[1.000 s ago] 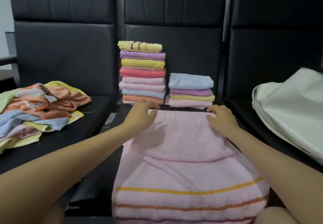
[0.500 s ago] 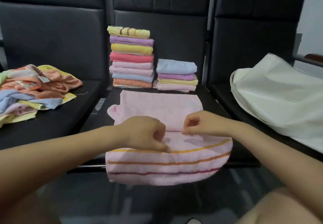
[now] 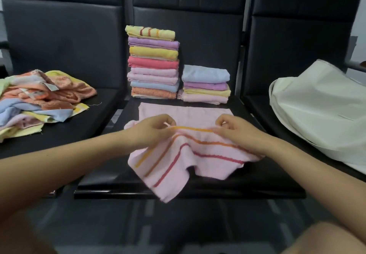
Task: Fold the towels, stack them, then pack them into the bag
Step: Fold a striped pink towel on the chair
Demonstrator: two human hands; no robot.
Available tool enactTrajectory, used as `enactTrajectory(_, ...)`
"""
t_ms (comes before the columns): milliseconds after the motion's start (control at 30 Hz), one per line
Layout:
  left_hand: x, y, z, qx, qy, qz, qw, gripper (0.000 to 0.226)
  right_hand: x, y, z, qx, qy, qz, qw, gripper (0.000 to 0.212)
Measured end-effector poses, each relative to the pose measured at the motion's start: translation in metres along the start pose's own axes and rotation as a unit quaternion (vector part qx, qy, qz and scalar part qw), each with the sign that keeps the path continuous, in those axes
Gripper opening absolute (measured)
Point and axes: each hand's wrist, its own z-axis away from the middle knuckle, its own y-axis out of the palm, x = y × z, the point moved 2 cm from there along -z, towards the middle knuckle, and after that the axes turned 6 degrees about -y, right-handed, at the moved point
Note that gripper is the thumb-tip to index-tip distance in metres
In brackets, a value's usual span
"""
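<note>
On the middle seat (image 3: 217,186), both hands pinch the pink striped towel (image 3: 198,154). Left hand (image 3: 156,129) and right hand (image 3: 235,128) each grip its lifted striped edge. Behind stand two folded stacks (image 3: 153,63).

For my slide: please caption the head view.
Both hands lift the pink striped towel beside two folded stacks.

Soft, even indoor light, faint shadows, wide-angle bowing at edges, blurred lower foreground.
</note>
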Motion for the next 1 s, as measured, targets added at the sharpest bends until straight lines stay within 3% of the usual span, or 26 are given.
enactTrajectory(67,-0.001,-0.011,-0.014,-0.020,-0.037,0.055,0.998,0.011,0.004,-0.001,-0.021,-0.029,0.029,-0.013,0.999,0.015)
enactTrajectory(167,0.005,-0.024,-0.039,-0.062,-0.031,0.010,0.998,0.018,0.007,0.005,-0.053,-0.055,0.033,0.006,0.998,0.021)
enactTrajectory(267,0.020,-0.033,-0.059,-0.090,-0.024,-0.140,0.986,0.015,-0.005,0.011,-0.077,-0.060,0.032,0.069,0.995,0.018)
enactTrajectory(333,0.033,-0.033,-0.070,-0.094,-0.019,-0.273,0.957,0.020,-0.019,0.016,-0.086,-0.043,0.042,0.166,0.984,0.013)
enactTrajectory(400,0.044,-0.031,-0.077,-0.098,-0.022,-0.334,0.937,0.027,-0.030,0.022,-0.092,-0.010,0.056,0.220,0.974,0.011)
enactTrajectory(600,0.044,-0.030,-0.087,-0.121,0.008,-0.327,0.937,0.029,-0.030,0.029,-0.099,-0.012,0.023,0.239,0.971,0.010)
enactTrajectory(767,0.031,-0.040,-0.068,-0.169,0.059,-0.214,0.960,0.012,-0.018,0.035,-0.091,-0.075,-0.066,0.184,0.978,0.007)
enactTrajectory(833,0.021,-0.043,-0.055,-0.171,0.072,-0.177,0.966,0.018,-0.004,0.037,-0.082,-0.097,-0.098,0.146,0.980,0.010)
enactTrajectory(933,0.012,-0.043,-0.038,-0.130,0.081,-0.170,0.973,0.027,0.016,0.040,-0.066,-0.048,-0.099,0.069,0.992,0.022)
enactTrajectory(1000,0.015,-0.035,-0.032,-0.086,0.071,-0.198,0.974,0.027,0.021,0.048,-0.057,0.015,-0.072,0.110,0.991,0.024)
